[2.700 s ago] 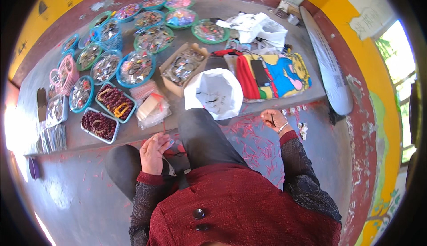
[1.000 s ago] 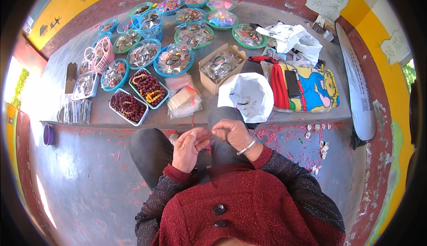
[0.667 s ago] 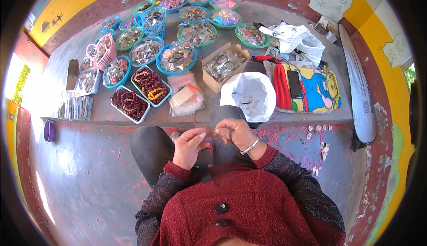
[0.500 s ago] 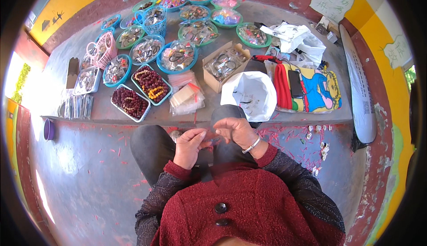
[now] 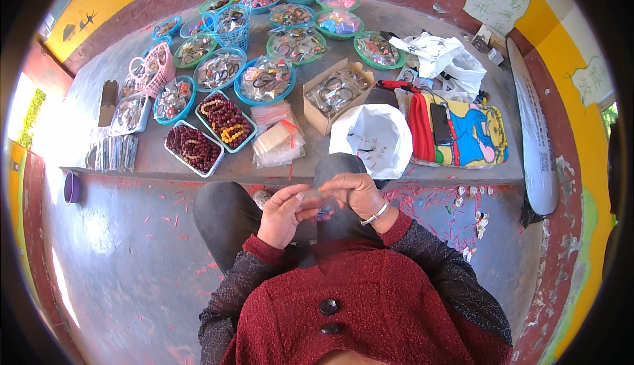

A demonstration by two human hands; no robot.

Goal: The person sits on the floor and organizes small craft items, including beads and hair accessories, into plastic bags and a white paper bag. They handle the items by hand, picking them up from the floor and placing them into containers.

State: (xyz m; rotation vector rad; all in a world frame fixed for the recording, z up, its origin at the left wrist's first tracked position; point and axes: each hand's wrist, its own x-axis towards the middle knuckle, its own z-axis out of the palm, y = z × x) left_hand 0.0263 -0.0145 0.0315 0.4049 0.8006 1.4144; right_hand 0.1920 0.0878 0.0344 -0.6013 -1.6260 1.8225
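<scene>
Packet of clear plastic [image 5: 323, 214] above dark-trousered knees [image 5: 224, 219].
Left hand [image 5: 282, 216] clamps it between thumb and forefinger; right hand [image 5: 360, 197] curls close beside, its exact grip unclear. Beyond, an open white bag [image 5: 339, 131] stands next to a cardboard box [image 5: 316, 112].

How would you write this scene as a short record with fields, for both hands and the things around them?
Left hand: fingers bent, turned toward the right hand
Right hand: fingers bent toward the left; silvery bracelet at the wrist
Between hands: small clear thing, too indistinct to identify
Beyond the right knee: open white bag with small dark things inside
Platform, left: dark red beads in two pale trays
Platform, right: dark phone on a folded colourful cloth
Floor: thin red scraps, denser at right
</scene>
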